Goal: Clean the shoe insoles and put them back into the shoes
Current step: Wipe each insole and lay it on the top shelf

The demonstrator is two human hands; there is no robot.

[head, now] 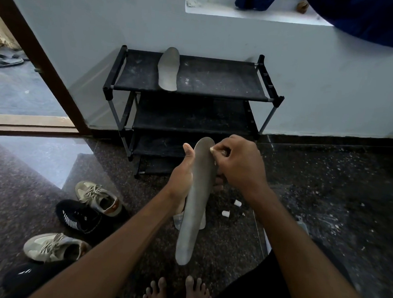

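Bare toes (197,288) and two forearms fill the bottom of the view.

The left hand (180,175) grips the grey insole (197,202) around its forward half. The thumb lies straight along the near edge and the fingers are wrapped behind, with only their tips showing on the far side. The right hand (238,165) is curled tight, thumb and forefinger pinching a pale scrap (212,149) against the insole's edge near the toe. Whether that is a wipe, a cloth or a bit of lint is too small to tell.

The insole looks light and thin. It seems stiff enough to stand out unsupported, yet likely to flex, so holding it at mid-length while rubbing looks sound.

Something translucent (178,219) lies under the insole, mostly hidden. Two small white caps (237,203) sit on the floor nearby. A second insole (168,70) rests on top of the black shoe rack (218,78). Two beige sneakers (98,198) and a black sneaker (81,217) lie to the left. Another dark shoe (29,274) is half covered by the left arm.
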